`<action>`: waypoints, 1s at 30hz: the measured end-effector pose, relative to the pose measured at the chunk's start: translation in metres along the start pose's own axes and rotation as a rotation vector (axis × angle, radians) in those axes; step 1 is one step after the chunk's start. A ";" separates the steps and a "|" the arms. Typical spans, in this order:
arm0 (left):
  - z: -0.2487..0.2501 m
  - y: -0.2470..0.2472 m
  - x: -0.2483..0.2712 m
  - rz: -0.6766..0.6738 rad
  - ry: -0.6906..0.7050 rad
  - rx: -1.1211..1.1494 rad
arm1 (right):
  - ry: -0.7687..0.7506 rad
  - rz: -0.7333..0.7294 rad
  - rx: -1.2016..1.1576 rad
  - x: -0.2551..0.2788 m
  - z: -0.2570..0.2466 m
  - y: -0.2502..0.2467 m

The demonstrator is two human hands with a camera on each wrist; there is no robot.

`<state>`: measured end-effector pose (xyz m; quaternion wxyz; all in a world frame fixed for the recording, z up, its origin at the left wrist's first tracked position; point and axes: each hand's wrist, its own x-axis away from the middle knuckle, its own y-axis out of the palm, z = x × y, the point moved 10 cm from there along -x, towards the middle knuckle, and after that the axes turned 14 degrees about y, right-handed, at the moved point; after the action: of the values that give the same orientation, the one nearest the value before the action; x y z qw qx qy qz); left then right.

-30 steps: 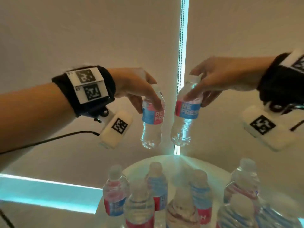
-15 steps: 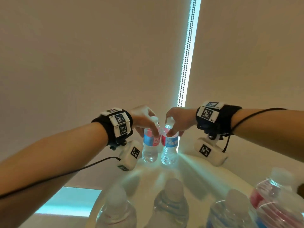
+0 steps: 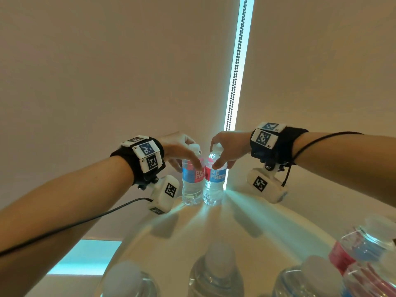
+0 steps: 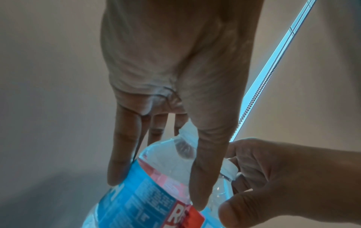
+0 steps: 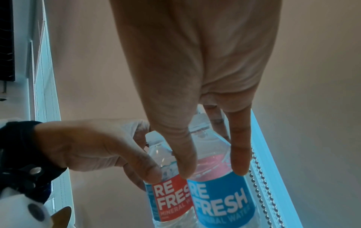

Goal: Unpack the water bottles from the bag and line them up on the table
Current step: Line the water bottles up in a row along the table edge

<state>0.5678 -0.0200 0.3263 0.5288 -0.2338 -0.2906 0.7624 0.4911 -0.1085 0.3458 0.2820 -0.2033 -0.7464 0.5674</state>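
Clear plastic, two water bottles stand upright and touching at the far edge of the round white surface [image 3: 246, 228], just before the bead chain [image 3: 235, 67]. The left bottle [image 3: 191, 179] is gripped at its shoulder by the left hand [image 3: 182, 147], the right bottle [image 3: 214, 181] likewise by the right hand [image 3: 230, 144], fingers curled. Both bases seem seated, though blurred; release should be straight upward so that neither is tipped.

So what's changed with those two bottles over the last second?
Both bottles went from mid-air down to the far edge of the table, where they now stand side by side. The left hand still grips the left bottle and the right hand the right bottle. Nothing released.
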 end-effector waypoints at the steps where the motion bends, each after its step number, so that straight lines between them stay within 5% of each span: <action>1: 0.000 0.000 0.000 -0.005 -0.004 0.002 | 0.002 -0.002 0.003 -0.002 0.000 0.000; 12: 0.004 -0.009 0.011 0.042 -0.042 -0.120 | -0.024 0.037 0.025 0.004 0.006 -0.005; 19: 0.101 -0.047 0.064 0.228 0.142 -0.324 | -0.125 0.210 0.033 0.098 0.024 -0.072; 30: 0.263 0.049 0.167 -0.071 0.492 -0.575 | -0.158 0.225 -0.108 0.256 0.121 -0.086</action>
<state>0.3056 0.0725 0.4742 0.5218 -0.5384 -0.3652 0.5518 0.2196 -0.0609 0.4537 0.1458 -0.2552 -0.7683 0.5686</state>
